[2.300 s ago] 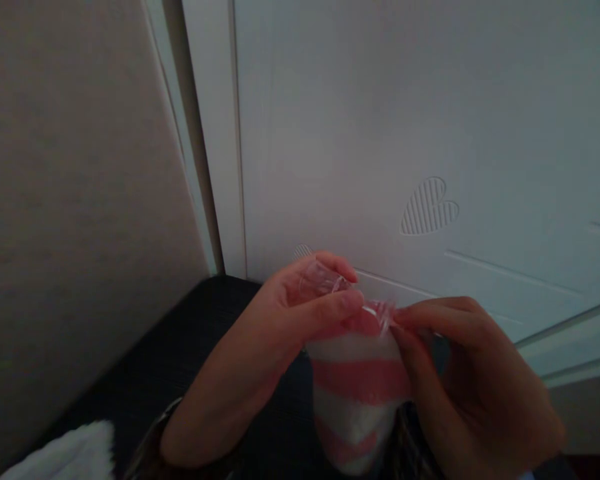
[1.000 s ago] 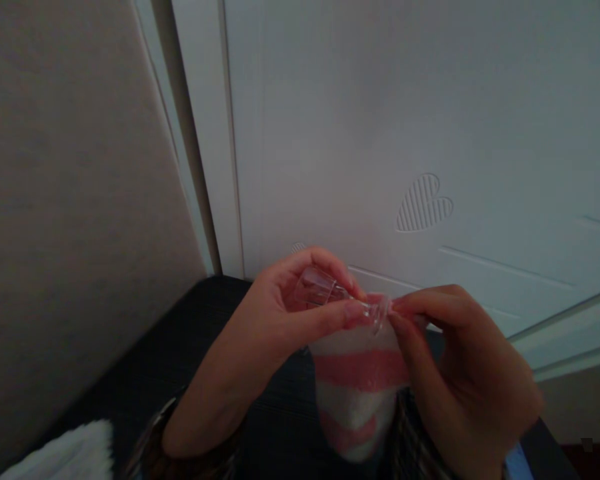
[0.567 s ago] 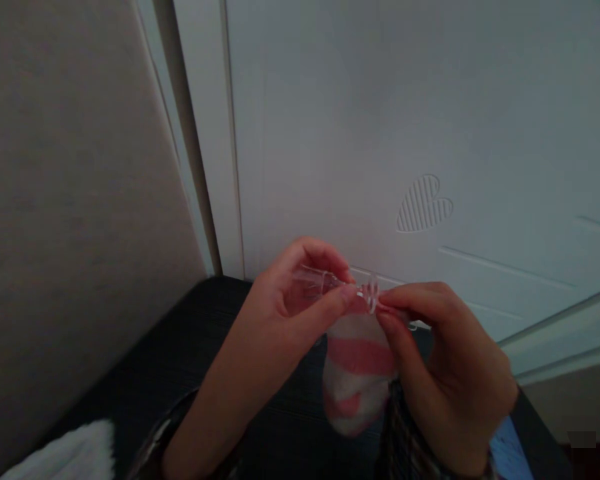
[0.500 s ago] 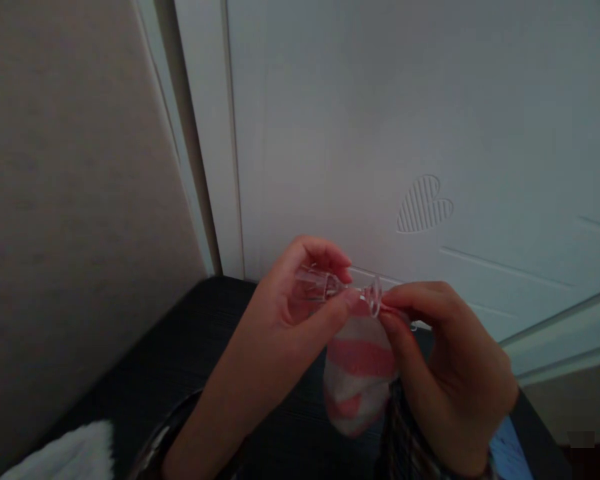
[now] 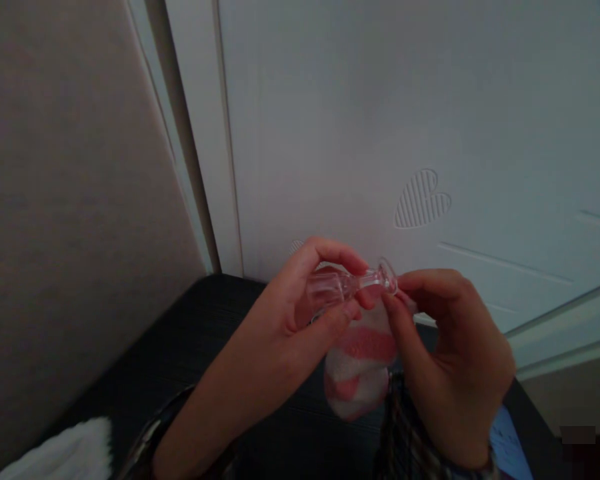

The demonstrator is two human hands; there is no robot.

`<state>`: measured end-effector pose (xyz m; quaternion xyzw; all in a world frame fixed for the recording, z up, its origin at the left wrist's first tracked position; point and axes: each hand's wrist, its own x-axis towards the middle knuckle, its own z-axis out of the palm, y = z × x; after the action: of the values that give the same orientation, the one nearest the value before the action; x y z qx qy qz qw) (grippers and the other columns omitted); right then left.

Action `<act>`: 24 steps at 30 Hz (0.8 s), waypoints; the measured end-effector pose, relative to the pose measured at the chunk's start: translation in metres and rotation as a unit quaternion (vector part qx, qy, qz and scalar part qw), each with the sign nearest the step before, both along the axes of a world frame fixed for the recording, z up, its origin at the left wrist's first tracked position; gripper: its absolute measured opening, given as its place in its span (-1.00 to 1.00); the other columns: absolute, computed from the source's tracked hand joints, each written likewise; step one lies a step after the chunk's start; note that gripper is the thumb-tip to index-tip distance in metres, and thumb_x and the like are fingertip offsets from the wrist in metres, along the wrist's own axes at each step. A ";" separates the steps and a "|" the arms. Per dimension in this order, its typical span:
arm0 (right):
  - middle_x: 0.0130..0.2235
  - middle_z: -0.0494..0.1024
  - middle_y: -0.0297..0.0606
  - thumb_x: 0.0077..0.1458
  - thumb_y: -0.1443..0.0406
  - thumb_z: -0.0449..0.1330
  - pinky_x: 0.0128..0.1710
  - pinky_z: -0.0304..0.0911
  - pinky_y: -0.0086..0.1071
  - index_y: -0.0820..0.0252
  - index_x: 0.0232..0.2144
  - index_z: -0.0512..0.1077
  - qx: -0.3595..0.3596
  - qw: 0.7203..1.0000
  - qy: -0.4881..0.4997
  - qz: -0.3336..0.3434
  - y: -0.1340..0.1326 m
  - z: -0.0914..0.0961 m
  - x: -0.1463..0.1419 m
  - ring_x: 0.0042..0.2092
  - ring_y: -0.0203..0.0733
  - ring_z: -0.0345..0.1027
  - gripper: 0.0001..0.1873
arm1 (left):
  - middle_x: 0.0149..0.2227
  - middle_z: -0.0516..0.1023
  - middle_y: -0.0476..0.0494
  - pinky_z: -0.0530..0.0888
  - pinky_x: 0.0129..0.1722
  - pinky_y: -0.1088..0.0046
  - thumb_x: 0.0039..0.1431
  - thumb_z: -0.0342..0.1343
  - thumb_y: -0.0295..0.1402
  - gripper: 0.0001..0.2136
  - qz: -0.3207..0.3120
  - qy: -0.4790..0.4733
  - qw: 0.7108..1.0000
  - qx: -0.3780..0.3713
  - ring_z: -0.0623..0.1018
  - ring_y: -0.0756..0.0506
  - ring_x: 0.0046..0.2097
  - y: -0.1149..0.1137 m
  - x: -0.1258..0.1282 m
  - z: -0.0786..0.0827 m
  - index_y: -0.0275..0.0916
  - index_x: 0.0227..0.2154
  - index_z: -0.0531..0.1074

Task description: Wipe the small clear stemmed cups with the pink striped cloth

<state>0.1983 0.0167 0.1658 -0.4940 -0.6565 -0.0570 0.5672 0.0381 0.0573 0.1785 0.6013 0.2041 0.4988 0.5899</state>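
My left hand (image 5: 285,340) is closed around a small clear stemmed glass (image 5: 327,288), which lies on its side with its round foot toward the right. At that foot, my right hand (image 5: 457,360) pinches a bunched edge of a pink and white cloth (image 5: 365,343) between thumb and forefinger. The pinched edge touches or nearly touches the foot. The rest of the cloth hangs down between my hands, rounded at the bottom like a sock. My left fingers partly cover the bowl.
A dark table (image 5: 295,433) lies beneath my hands. Behind it stands a white panel (image 5: 330,133) with a striped heart relief (image 5: 423,200). A beige wall (image 5: 70,167) rises at left. White fluffy fabric (image 5: 65,453) sits at lower left, a bluish sheet (image 5: 507,443) at lower right.
The glass has shifted slightly to the right and up, and more of its stem and bowl shows. My left fingers have moved along it; the cloth hangs a little higher.
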 end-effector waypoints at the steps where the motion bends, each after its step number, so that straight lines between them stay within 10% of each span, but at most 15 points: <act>1: -0.26 0.47 -0.45 0.19 0.50 0.23 -0.23 0.30 -0.44 0.05 -0.19 0.45 0.000 1.000 0.007 -0.003 0.000 -0.001 0.001 -0.26 -0.35 0.39 -0.76 | -0.23 0.61 0.06 0.54 -0.16 0.65 0.26 0.27 -0.41 -0.84 -0.001 0.014 1.000 0.015 0.63 0.03 -0.18 0.001 -0.001 -0.001 -0.08 -0.15 0.47; 8: -0.32 0.52 -0.46 0.16 0.45 0.25 -0.32 0.31 -0.48 0.07 -0.28 0.45 -0.028 0.999 0.006 -0.031 0.001 0.002 0.002 -0.32 -0.36 0.43 -0.84 | -0.01 0.52 0.06 0.54 -0.17 0.54 0.21 0.30 -0.42 -0.70 0.079 0.076 0.987 0.121 0.58 -0.05 -0.07 0.002 -0.005 -0.006 0.05 -0.06 0.43; 24: -0.40 0.54 -0.41 0.18 0.34 0.23 -0.41 0.32 -0.47 0.10 -0.34 0.45 -0.194 0.972 0.116 0.071 0.000 0.011 0.009 -0.37 -0.29 0.46 -0.96 | -0.08 0.62 -0.09 0.53 -0.13 0.48 0.13 0.35 -0.51 -0.71 -0.025 0.080 0.976 0.203 0.59 -0.12 -0.08 0.010 -0.018 0.003 -0.01 -0.12 0.62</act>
<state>0.2071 0.0170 0.1770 -0.5499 -0.6181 0.1694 0.5356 0.0205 0.0669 0.1819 0.7514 0.1295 0.4655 0.4494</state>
